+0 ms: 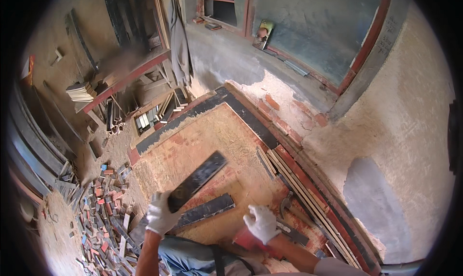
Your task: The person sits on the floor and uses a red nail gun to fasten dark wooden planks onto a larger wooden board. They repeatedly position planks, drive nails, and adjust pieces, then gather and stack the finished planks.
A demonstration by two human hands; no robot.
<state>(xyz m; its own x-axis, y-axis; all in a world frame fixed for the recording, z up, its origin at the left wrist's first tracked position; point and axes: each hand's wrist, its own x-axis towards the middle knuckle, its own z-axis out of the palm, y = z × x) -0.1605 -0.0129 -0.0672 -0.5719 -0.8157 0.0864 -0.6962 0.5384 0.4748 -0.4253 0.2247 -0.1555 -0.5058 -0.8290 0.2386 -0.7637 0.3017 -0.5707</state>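
My left hand point(162, 213), in a white glove, is closed around the near end of a dark flat board point(200, 177), which slants up and away to the right above the worktable. Below it a second dark board point(205, 212) lies on the tabletop. My right hand point(262, 224), also gloved in white, is over the near part of the table with its fingers loosely bent and apart. Nothing shows between them. A blurred red thing point(244, 237) lies beside and partly under this hand; its kind is unclear. To the right of the hand rests a hammer point(292, 209).
The worn wooden worktable point(193, 131) has a dark border. Long thin strips point(308, 199) run along its right side, by the wall. Many small offcuts point(103, 213) are heaped on the floor at left. More pieces stand in an opening point(147, 119) at the table's far left.
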